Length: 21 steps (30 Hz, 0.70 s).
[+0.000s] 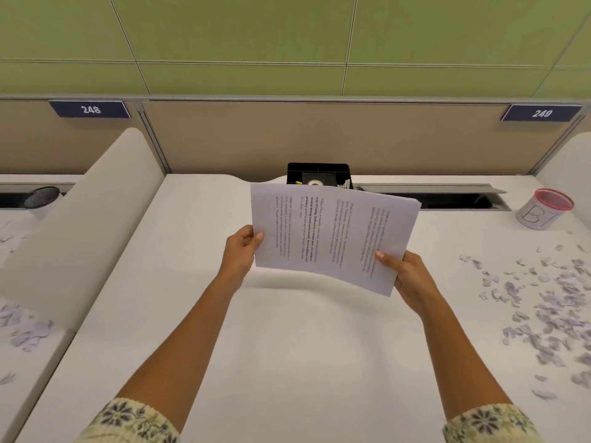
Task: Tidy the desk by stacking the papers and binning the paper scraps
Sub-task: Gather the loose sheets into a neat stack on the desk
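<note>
A stack of printed white papers (332,235) is held up above the white desk (287,346), tilted with its right side lower. My left hand (241,247) grips its left edge, thumb on the top sheet. My right hand (407,276) grips the lower right corner, thumb on the front. Several small paper scraps (550,311) lie scattered over the right side of the desk. A small white bin with a red rim (543,209), marked with handwritten letters, stands at the far right.
A black desk organiser (318,175) sits at the back centre by an open cable slot (447,196). A white curved divider (86,225) bounds the desk on the left; beyond it lie more scraps (25,327) and a dark mesh cup (43,197).
</note>
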Each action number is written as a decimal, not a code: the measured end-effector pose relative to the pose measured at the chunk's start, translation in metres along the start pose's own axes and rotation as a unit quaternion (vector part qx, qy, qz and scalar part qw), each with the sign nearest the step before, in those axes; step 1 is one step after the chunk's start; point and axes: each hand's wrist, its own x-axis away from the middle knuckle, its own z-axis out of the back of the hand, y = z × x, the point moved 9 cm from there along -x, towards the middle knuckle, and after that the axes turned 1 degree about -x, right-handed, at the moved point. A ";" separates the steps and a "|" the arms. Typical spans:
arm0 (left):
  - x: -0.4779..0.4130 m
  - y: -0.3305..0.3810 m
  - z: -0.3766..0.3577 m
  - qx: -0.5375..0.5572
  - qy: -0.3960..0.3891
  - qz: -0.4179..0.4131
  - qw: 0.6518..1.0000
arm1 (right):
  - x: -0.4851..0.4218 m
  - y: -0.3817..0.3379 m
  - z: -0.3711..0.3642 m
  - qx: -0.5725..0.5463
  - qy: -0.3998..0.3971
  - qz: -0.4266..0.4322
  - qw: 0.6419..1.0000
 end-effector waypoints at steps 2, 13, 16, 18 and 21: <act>0.005 0.007 -0.003 0.009 -0.003 -0.023 1.000 | -0.002 -0.004 0.006 0.005 0.001 0.009 1.000; 0.023 -0.068 -0.011 -0.084 -0.023 0.062 0.994 | -0.001 0.061 0.027 0.098 0.026 -0.045 0.994; 0.017 -0.059 -0.011 -0.111 0.002 0.053 0.992 | -0.003 0.055 0.027 0.106 0.035 -0.038 0.993; 0.014 -0.057 -0.011 -0.119 0.006 0.066 0.991 | -0.004 0.047 0.024 0.110 0.018 -0.032 0.993; 0.010 -0.062 -0.008 -0.109 0.018 0.113 0.987 | -0.007 0.033 0.023 0.116 0.000 -0.030 0.993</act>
